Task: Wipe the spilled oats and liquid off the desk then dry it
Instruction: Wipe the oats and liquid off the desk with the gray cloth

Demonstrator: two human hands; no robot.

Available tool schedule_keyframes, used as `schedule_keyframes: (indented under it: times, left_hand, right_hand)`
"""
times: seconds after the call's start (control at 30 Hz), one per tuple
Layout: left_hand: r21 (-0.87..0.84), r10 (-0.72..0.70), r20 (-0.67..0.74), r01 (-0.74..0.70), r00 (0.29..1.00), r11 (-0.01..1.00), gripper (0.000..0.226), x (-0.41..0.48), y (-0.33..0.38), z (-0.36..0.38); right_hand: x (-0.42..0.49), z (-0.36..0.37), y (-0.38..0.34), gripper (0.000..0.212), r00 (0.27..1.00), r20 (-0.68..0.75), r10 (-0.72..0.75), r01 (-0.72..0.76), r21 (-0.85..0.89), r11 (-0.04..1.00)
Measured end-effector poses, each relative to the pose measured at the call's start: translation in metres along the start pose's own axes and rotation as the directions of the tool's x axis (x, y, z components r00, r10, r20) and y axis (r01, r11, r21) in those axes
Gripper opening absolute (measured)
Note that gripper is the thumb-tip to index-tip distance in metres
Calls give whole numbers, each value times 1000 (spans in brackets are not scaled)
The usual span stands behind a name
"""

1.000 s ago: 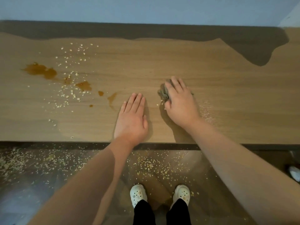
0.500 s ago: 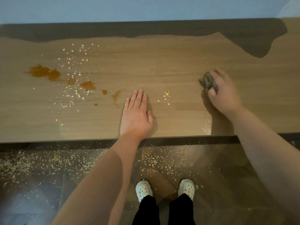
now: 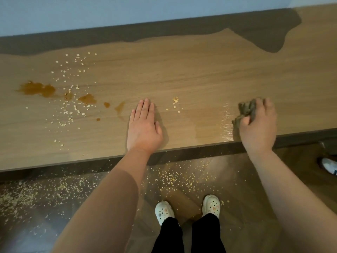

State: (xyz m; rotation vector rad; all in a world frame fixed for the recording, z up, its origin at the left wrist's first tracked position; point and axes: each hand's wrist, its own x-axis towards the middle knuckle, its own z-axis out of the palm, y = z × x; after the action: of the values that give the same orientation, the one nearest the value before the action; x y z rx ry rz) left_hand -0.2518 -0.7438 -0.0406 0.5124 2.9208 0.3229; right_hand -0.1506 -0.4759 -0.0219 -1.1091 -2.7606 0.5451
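Note:
On the wooden desk (image 3: 182,70), brown liquid puddles (image 3: 38,89) and scattered oats (image 3: 71,106) lie at the left. A small clump of oats (image 3: 175,99) sits between my hands. My left hand (image 3: 144,128) rests flat on the desk, fingers straight. My right hand (image 3: 259,125) grips a crumpled grey-brown cloth (image 3: 246,110) near the desk's front edge, at the right. A wet shiny streak (image 3: 226,123) lies just left of the cloth.
Many oats (image 3: 169,178) are strewn on the dark floor below the desk's front edge, around my white shoes (image 3: 211,205). Another shoe (image 3: 328,166) shows at the right edge. A pale wall (image 3: 127,10) runs behind the desk.
My right hand has swept the cloth from beside my left hand to the right and toward the front edge, leaving a wet streak and a few oats. My left hand stayed put.

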Motion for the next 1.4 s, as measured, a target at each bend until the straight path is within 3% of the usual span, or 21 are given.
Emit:
schedule_keyframes:
  times: [0.07,0.17,0.23,0.3,0.43,0.47,0.53,0.6,0.67,0.73,0.83,0.93,1.0,1.13,1.2,1.33,1.4]
  left_hand:
    - [1,0,-5,0,1000,1000,61,0,0,1]
    - [9,7,2,-7,1000,1000,61,0,1,1]
    - [7,6,-3,-6,1000,1000,61,-1,1,0]
    - [1,10,-6,-10,1000,1000,62,0,0,0]
    - [14,16,4,-16,1000,1000,66,1,0,1]
    - [20,21,7,-21,1000,1000,67,1,-1,1]
    - [15,31,7,-31,999,999,68,1,-1,-1]
    - [-31,55,16,-54,998,998,67,1,-2,-5]
    - [-59,112,23,-111,993,992,68,-4,-8,-9]
    - [0,155,17,-155,988,988,70,-13,-26,-14]
    - [123,80,-9,-79,997,989,69,-31,-74,-19]
    - [173,35,16,-38,999,984,68,-36,-100,-21]
    - [187,35,20,-38,999,982,69,-34,-100,-18]
    - [173,-21,5,20,1000,985,72,-35,-97,-17]
    - [165,-53,2,52,999,985,73,-36,-96,-16]
    - [163,-78,-7,78,997,984,75,-36,-97,-14]
    - [154,-77,-3,77,997,985,78,-36,-97,-13]
  right_hand:
    - [-18,16,-25,56,997,-75,9,-14,-68,998]
    - [-57,41,-62,58,948,100,-302,310,-68,948]
    - [-61,42,-61,61,889,203,-410,434,-95,896]
    - [-41,31,-39,60,907,182,-379,403,-115,908]
    - [-12,11,-15,59,999,19,-50,51,-90,995]
    - [-15,14,-26,57,999,14,-39,40,-129,991]
    - [-32,29,-54,56,977,84,-196,208,-185,960]
    - [-52,40,-72,65,892,238,-385,431,-184,884]
    - [-51,38,-68,71,848,309,-430,503,-215,837]
    - [-34,27,-47,67,894,244,-376,428,-214,878]
    - [-9,15,-23,63,977,105,-185,200,-156,967]
    - [-3,25,-36,61,999,-4,-47,46,-159,986]
    - [0,36,-62,61,1000,-23,-20,16,-161,987]
    - [4,57,-117,59,998,-18,-57,54,-131,990]
    - [-4,65,-135,59,990,6,-140,140,-113,984]
    - [-12,62,-125,60,900,157,-406,424,-101,900]
    - [9,51,-105,58,916,137,-376,389,-83,917]
